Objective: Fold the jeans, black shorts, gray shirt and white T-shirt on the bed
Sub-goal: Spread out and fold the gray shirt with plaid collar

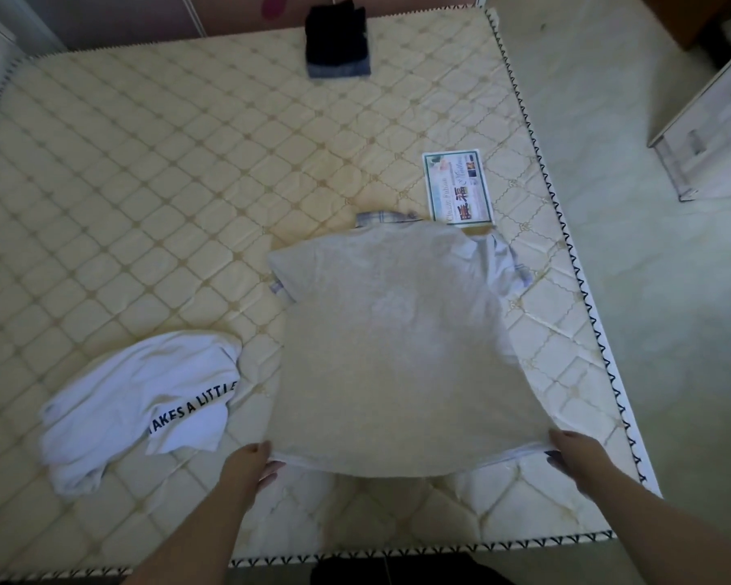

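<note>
A: Nearest the camera, the left hand and right hand are each pinching a bottom corner of the gray shirt.

B: Why the two corners?

A: Probably to be keeping the hem taut; the shirt is lying flat on the bed, stretching away from both hands.

B: And beyond it?

A: The white T-shirt is lying crumpled to its left; the black shorts are sitting folded atop the jeans far off.

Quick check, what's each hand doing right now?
Left hand: grips the gray shirt at its near-left hem corner.
Right hand: grips the same shirt's near-right hem corner.
</note>
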The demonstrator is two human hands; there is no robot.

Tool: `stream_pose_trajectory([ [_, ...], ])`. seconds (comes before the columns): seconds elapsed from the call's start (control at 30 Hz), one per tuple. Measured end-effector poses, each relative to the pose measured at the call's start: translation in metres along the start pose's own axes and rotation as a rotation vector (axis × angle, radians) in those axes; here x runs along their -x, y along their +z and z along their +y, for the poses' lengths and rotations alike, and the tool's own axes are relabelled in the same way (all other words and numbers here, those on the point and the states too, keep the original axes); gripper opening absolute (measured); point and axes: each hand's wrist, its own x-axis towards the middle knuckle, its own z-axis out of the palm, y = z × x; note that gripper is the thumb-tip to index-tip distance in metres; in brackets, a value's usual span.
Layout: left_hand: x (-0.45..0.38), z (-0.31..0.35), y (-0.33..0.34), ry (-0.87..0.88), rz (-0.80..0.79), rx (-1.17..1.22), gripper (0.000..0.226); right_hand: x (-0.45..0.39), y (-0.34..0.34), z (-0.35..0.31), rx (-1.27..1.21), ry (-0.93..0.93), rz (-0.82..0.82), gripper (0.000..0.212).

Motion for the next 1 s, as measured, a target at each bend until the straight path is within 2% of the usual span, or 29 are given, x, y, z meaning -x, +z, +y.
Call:
stream_pose_trajectory([
  [0.17, 0.009, 0.1, 0.035, 0.141, -0.025, 0.194, 0.017, 0.009, 0.043, -0.114, -0.358, -0.15, -0.129, 0.012],
  [0.33, 0.052, 0.253, 0.05, 0.444, -0.153, 0.511, 0.011, 0.057, 0.048, -0.273, -0.71, -0.438, -0.347, 0.015],
  [0.47, 0.095, 0.33, 0.027, 0.696, -0.252, 0.729, 0.014, 0.095, 0.021, -0.339, -0.921, -0.654, -0.5, 0.021],
  [0.57, 0.094, 0.315, 0.021, 0.711, -0.173, 0.665, 0.015, 0.098, 0.012, -0.32, -0.86, -0.655, -0.414, 0.016],
  [0.7, 0.048, 0.247, 0.02, 0.587, -0.059, 0.532, 0.024, 0.067, 0.013, -0.248, -0.723, -0.53, -0.194, 0.012],
  [0.83, -0.004, 0.169, 0.018, 0.444, 0.011, 0.374, 0.024, 0.027, 0.011, -0.17, -0.626, -0.358, -0.083, 0.008],
  [1.0, -0.06, 0.078, 0.019, 0.264, 0.062, 0.25, 0.023, -0.024, 0.011, -0.074, -0.408, -0.189, -0.016, 0.022],
])
